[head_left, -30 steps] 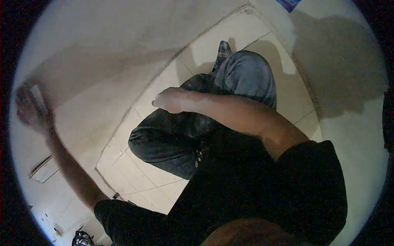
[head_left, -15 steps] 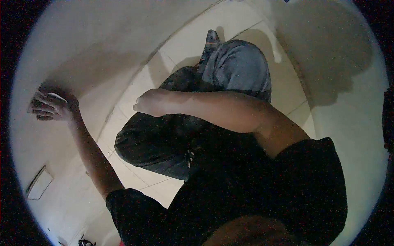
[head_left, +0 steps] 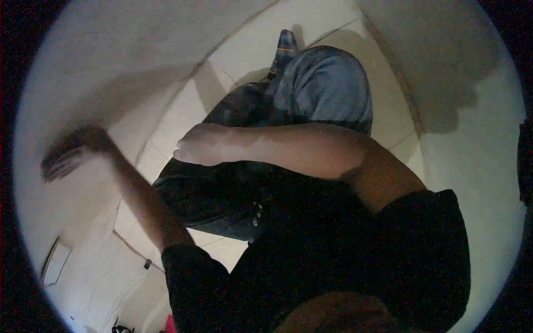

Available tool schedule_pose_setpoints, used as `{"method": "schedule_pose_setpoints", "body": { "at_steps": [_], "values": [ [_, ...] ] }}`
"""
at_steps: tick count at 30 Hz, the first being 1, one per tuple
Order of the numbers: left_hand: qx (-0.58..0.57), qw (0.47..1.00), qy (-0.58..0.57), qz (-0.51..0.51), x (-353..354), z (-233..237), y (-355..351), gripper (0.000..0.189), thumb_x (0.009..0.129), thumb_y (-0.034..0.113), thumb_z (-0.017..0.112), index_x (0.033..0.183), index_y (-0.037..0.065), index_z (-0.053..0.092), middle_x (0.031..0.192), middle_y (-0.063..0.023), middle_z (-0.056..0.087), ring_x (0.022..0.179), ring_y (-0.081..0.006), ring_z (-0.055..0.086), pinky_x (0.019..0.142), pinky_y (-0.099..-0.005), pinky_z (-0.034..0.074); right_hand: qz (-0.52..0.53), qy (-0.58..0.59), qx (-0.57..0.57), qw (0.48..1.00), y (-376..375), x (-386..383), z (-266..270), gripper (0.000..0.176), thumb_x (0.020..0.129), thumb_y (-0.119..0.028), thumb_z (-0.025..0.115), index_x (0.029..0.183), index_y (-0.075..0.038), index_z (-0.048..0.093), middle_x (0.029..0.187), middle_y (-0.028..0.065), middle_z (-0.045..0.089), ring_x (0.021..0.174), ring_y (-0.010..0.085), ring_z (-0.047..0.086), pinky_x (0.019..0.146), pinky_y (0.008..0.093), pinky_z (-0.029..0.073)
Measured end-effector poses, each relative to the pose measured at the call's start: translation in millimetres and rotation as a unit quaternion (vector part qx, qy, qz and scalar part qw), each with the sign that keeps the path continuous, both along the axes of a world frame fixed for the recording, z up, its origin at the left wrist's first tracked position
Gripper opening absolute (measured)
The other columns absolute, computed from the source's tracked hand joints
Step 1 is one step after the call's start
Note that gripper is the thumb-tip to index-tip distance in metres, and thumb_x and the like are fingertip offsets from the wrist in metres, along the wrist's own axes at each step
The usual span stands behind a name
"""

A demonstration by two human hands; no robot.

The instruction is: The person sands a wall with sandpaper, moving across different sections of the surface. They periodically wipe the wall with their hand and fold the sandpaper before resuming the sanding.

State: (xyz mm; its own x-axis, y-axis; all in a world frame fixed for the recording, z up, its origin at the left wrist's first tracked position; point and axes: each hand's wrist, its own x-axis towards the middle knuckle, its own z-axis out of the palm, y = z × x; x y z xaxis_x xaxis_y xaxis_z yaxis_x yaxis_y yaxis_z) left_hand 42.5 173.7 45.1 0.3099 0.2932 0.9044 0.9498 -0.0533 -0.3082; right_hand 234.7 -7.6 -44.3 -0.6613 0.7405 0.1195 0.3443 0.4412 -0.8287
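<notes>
At the left, my left hand is at the pale wall, its fingers stretched along the surface and blurred by motion. A dark shadow lies around that hand, and I make out no object in it. My right hand rests across my lap on the dark trousers. Its fingers are curled under, and whatever they may hold is hidden. The right forearm lies over my thighs, below a grey-blue trouser knee.
I sit on pale floor tiles between two walls. A rectangular wall plate is at the lower left. Near the bottom edge are a small dark item, a black object and something red.
My left hand has tilted downward at the wall, and its forearm has swung right toward my body. The right hand stays on my lap. The view has shifted slightly.
</notes>
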Motion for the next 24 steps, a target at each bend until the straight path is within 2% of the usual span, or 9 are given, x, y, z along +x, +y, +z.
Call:
{"method": "schedule_pose_setpoints", "body": {
  "at_steps": [4, 5, 6, 7, 9, 10, 13, 21, 24],
  "values": [
    [-0.097, 0.995, -0.014, 0.025, 9, -65, -18, 0.083, 0.097, 0.038, 0.034, 0.142, -0.023, 0.001, 0.149, -0.0445, -0.006, 0.139, -0.0603, -0.001, 0.114, -0.0639, 0.006, -0.009, -0.008, -0.021, 1.0, 2, 1, -11, 0.026, 0.094, -0.018, 0.045, 0.09, 0.002, 0.061, 0.084, 0.0232, 0.065, 0.084, 0.0425, 0.065, 0.077, 0.0521, 0.052],
    [-0.061, 0.968, 0.065, 0.234, -1, -63, -10, 0.083, 0.097, 0.038, 0.035, 0.141, -0.024, 0.002, 0.148, -0.0457, -0.004, 0.138, -0.0614, 0.001, 0.113, -0.0642, 0.009, -0.005, -0.018, -0.031, 0.999, 2, 0, -9, 0.025, 0.093, -0.017, 0.046, 0.09, 0.002, 0.061, 0.084, 0.0231, 0.065, 0.084, 0.0425, 0.065, 0.076, 0.0519, 0.052],
    [-0.014, 0.893, 0.141, 0.427, -15, -55, 8, 0.082, 0.097, 0.038, 0.035, 0.14, -0.025, 0.004, 0.147, -0.047, -0.002, 0.138, -0.0625, 0.002, 0.113, -0.0645, 0.013, -0.007, -0.02, -0.015, 1.0, 3, 0, -8, 0.023, 0.092, -0.016, 0.047, 0.089, 0.002, 0.061, 0.083, 0.0228, 0.065, 0.084, 0.042, 0.065, 0.076, 0.0515, 0.052],
    [0.033, 0.773, 0.208, 0.598, -22, -45, 21, 0.082, 0.096, 0.037, 0.036, 0.139, -0.026, 0.006, 0.146, -0.0482, 0.0, 0.137, -0.0636, 0.004, 0.112, -0.0647, 0.016, -0.01, -0.021, 0.0, 1.0, 3, 3, -5, 0.022, 0.092, -0.014, 0.047, 0.089, 0.002, 0.061, 0.083, 0.0225, 0.065, 0.084, 0.0415, 0.066, 0.075, 0.051, 0.053],
    [-0.023, 0.828, 0.167, 0.534, -26, 29, 14, 0.078, 0.097, 0.036, 0.036, 0.138, -0.027, 0.015, 0.142, -0.0512, 0.011, 0.134, -0.0649, 0.012, 0.109, -0.0633, 0.028, -0.016, -0.022, 0.018, 0.999, 2, 5, -2, 0.018, 0.09, -0.011, 0.049, 0.089, 0.002, 0.061, 0.083, 0.022, 0.065, 0.084, 0.0404, 0.066, 0.074, 0.0502, 0.053],
    [-0.023, 0.888, 0.105, 0.447, -28, 59, 10, 0.078, 0.097, 0.036, 0.036, 0.138, -0.026, 0.015, 0.142, -0.0506, 0.011, 0.135, -0.0641, 0.012, 0.109, -0.0631, 0.027, -0.015, -0.022, 0.02, 0.999, 3, 7, 2, 0.016, 0.089, -0.01, 0.05, 0.089, 0.002, 0.061, 0.083, 0.0217, 0.065, 0.084, 0.0397, 0.066, 0.074, 0.0497, 0.054],
    [0.013, 0.977, -0.019, 0.211, -38, 81, 10, 0.078, 0.098, 0.037, 0.034, 0.139, -0.025, 0.014, 0.144, -0.0486, 0.01, 0.136, -0.062, 0.011, 0.11, -0.0623, 0.025, 0.006, -0.034, -0.003, 0.999, 2, 8, 8, 0.014, 0.087, -0.008, 0.052, 0.088, 0.002, 0.061, 0.084, 0.0212, 0.065, 0.084, 0.0386, 0.067, 0.073, 0.0488, 0.054],
    [-0.006, 0.995, -0.087, 0.04, 11, -54, -16, 0.077, 0.099, 0.039, 0.028, 0.141, -0.023, 0.011, 0.149, -0.0432, 0.007, 0.14, -0.0562, 0.008, 0.113, -0.0603, 0.019, -0.008, -0.023, -0.005, 1.0, 4, 7, -10, 0.013, 0.087, -0.005, 0.05, 0.09, 0.003, 0.06, 0.088, 0.0212, 0.065, 0.087, 0.0392, 0.066, 0.074, 0.05, 0.054],
    [-0.006, 0.994, -0.099, 0.053, 4, -61, -10, 0.077, 0.1, 0.04, 0.026, 0.142, -0.022, 0.01, 0.15, -0.0412, 0.006, 0.142, -0.054, 0.008, 0.114, -0.0595, 0.017, -0.003, -0.036, 0.016, 0.999, 5, -1, -10, 0.013, 0.087, -0.005, 0.05, 0.091, 0.002, 0.06, 0.088, 0.0201, 0.065, 0.087, 0.0387, 0.066, 0.076, 0.0491, 0.053]
  ]
}}
